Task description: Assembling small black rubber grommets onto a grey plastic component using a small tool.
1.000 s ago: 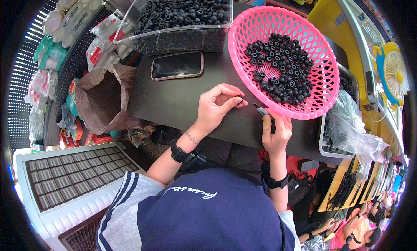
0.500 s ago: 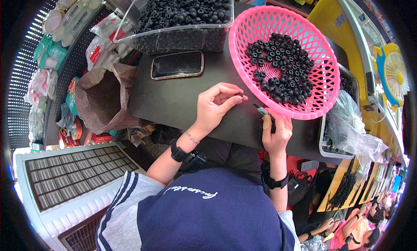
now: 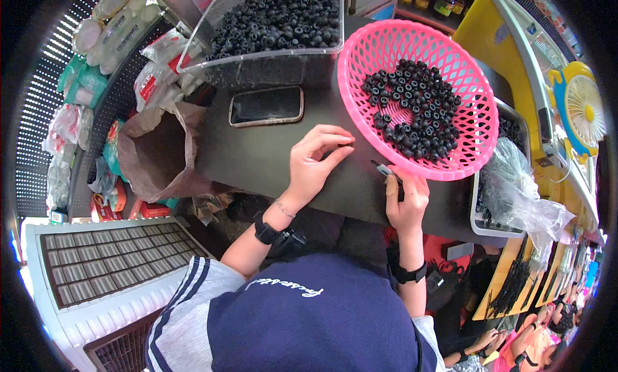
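Observation:
My left hand [image 3: 317, 159] is closed in a pinch over the dark table, with a small black piece [image 3: 348, 143] between thumb and fingertips, mostly hidden. Beside the near rim of the pink basket, my right hand [image 3: 407, 198] grips a small knife [image 3: 382, 169]; its short dark blade points up and left, toward the left hand. A tan wrap shows on a finger of that hand. The openwork pink basket [image 3: 351, 92] leans beyond it, bearing a heap of small black ring-shaped pieces [image 3: 421, 108]. The two hands are apart.
A clear plastic bin [image 3: 257, 68] full of similar black pieces stands at the back. A phone [image 3: 266, 106] lies before it. An open brown bag [image 3: 154, 150] sits left of the table [image 3: 257, 150]. To the right are a white-rimmed tray [image 3: 496, 229] and clear plastic bag [image 3: 515, 179].
My left hand has drawn slightly left, still pinching the small piece. The right hand and knife shift only a little. The whole view tilts slightly.

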Action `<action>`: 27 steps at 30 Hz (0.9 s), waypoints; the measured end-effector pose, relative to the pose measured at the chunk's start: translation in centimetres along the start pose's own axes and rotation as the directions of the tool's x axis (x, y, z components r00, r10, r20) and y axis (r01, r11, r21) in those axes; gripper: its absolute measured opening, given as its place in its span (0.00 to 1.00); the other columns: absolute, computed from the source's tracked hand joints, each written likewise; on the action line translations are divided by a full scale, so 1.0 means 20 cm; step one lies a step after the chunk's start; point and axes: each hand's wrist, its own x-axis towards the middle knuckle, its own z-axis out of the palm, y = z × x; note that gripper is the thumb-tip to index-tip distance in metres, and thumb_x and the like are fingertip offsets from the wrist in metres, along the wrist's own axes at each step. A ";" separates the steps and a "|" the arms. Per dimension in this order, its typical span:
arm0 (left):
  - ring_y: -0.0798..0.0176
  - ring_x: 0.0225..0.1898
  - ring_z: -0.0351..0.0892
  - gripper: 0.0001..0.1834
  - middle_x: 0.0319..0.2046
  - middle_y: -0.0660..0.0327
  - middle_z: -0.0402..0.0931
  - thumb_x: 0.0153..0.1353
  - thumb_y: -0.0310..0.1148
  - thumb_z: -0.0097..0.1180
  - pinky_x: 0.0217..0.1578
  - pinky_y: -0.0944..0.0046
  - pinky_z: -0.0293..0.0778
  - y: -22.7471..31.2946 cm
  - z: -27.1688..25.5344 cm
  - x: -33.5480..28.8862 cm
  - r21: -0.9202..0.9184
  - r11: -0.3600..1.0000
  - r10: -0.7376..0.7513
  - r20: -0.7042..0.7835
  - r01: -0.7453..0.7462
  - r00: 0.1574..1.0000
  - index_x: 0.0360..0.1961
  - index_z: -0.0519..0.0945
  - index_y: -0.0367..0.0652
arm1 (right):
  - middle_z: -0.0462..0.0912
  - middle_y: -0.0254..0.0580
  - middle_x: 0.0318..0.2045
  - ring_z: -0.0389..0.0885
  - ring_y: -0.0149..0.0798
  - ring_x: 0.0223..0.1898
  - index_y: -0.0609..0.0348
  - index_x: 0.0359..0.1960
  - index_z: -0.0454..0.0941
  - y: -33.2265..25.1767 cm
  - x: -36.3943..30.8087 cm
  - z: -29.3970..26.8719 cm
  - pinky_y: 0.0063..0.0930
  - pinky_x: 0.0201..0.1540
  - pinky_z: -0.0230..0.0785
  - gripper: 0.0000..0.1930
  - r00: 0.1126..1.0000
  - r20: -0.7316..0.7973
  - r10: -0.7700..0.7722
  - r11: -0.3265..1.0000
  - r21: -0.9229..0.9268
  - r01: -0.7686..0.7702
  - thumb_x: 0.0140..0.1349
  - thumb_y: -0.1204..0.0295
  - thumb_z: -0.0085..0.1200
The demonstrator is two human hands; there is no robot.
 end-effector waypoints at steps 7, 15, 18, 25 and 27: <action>0.64 0.45 0.81 0.27 0.42 0.56 0.80 0.48 0.15 0.68 0.48 0.66 0.76 0.32 -0.17 0.28 0.291 0.902 0.371 -0.140 -0.319 0.918 0.51 0.73 0.36 | 0.84 0.47 0.30 0.82 0.49 0.32 0.65 0.39 0.79 -0.01 0.01 0.00 0.38 0.41 0.71 0.08 1.000 0.007 0.009 0.999 0.035 -0.010 0.57 0.79 0.57; 0.64 0.45 0.81 0.28 0.41 0.55 0.81 0.48 0.15 0.69 0.47 0.66 0.76 0.39 -0.15 0.37 0.474 0.761 0.484 0.039 -0.442 0.874 0.52 0.73 0.36 | 0.83 0.46 0.29 0.81 0.48 0.29 0.64 0.37 0.80 0.00 0.03 0.00 0.37 0.38 0.70 0.08 0.997 -0.060 -0.041 0.997 0.067 0.045 0.55 0.79 0.59; 0.63 0.45 0.81 0.28 0.41 0.55 0.81 0.49 0.15 0.68 0.47 0.66 0.76 0.40 -0.13 0.37 0.486 0.746 0.487 0.067 -0.454 0.871 0.52 0.72 0.36 | 0.83 0.45 0.29 0.81 0.47 0.29 0.63 0.37 0.80 0.00 0.02 -0.01 0.37 0.37 0.70 0.08 0.998 -0.053 -0.037 0.996 0.080 0.041 0.54 0.78 0.60; 0.67 0.44 0.80 0.19 0.45 0.60 0.81 0.53 0.24 0.68 0.48 0.66 0.75 0.49 -0.19 0.64 0.769 0.479 0.582 0.083 -0.424 0.809 0.47 0.79 0.39 | 0.83 0.46 0.29 0.83 0.47 0.31 0.63 0.36 0.79 0.01 0.01 -0.02 0.37 0.39 0.72 0.08 0.999 -0.037 -0.011 0.994 0.111 0.016 0.54 0.78 0.60; 0.66 0.46 0.80 0.17 0.46 0.61 0.81 0.56 0.30 0.67 0.51 0.63 0.73 0.51 -0.24 0.73 0.851 0.401 0.521 0.092 -0.339 0.848 0.46 0.80 0.40 | 0.83 0.45 0.29 0.82 0.47 0.31 0.63 0.36 0.79 0.00 0.01 -0.03 0.37 0.39 0.72 0.08 1.000 -0.023 -0.004 0.993 0.119 0.007 0.54 0.77 0.60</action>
